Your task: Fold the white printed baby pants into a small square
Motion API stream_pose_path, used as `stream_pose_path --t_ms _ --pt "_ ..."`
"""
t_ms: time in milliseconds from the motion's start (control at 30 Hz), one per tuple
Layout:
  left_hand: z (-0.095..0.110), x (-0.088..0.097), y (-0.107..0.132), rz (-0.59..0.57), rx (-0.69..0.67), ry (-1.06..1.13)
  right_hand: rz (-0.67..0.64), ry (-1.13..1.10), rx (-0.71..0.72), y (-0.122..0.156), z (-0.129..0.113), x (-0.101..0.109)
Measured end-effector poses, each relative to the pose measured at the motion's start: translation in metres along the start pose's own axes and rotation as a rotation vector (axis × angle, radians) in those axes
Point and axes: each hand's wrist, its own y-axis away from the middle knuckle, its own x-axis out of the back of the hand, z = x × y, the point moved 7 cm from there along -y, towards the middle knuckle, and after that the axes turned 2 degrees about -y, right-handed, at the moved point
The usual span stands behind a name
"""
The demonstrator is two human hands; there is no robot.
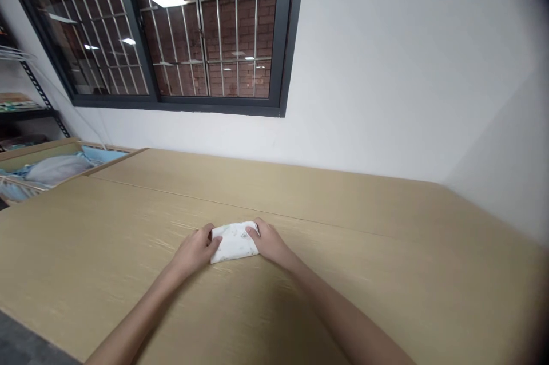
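Observation:
A small folded white piece with a faint print (pixel 235 242), soft like a diaper or cloth, is held just over or on the tan tabletop (pixel 141 250). I cannot tell whether its underside touches the surface. My left hand (pixel 196 250) grips its left end, thumb on top and fingers behind. At the right end, my right hand (pixel 268 242) pinches it the same way, with the thumb lying on the printed face. The fingertips of both hands are partly hidden behind the piece.
Beyond the table rises a white wall (pixel 386 67) with a barred window (pixel 206 27). At the far left stands a wooden crib-like box (pixel 115 160) holding blue and white bedding (pixel 60 169). Dark metal shelves (pixel 26 115) stand behind it. A seam crosses the tabletop.

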Motion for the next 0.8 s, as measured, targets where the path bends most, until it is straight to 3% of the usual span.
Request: stream_pose_path --t_ms 200,333,400,500,567,633,733,800 --pt "0.003 -0.003 -0.009 0.005 0.085 -0.234 0.137 0.026 0.007 -0.008 0.014 -0.007" --pt "0.024 -0.005 -0.003 0.173 0.079 -0.331 0.210 0.020 0.026 -0.006 0.017 -0.009" --pt "0.037 -0.016 0.002 0.256 0.015 -0.333 0.292 0.019 0.066 -0.002 0.013 -0.005" --pt "0.053 -0.044 0.014 0.345 -0.206 -0.323 0.426 0.065 0.247 0.011 -0.007 0.004" --pt "0.059 -0.060 0.022 0.371 -0.370 -0.336 0.388 0.108 0.406 0.019 -0.022 0.002" --pt "0.059 -0.071 0.027 0.350 -0.471 -0.352 0.264 0.133 0.532 0.024 -0.033 -0.006" --pt "0.054 -0.076 0.027 0.270 -0.517 -0.356 0.071 0.189 0.635 0.027 -0.039 -0.019" --pt "0.052 -0.077 0.026 0.203 -0.503 -0.352 -0.029 0.250 0.628 0.026 -0.036 -0.027"
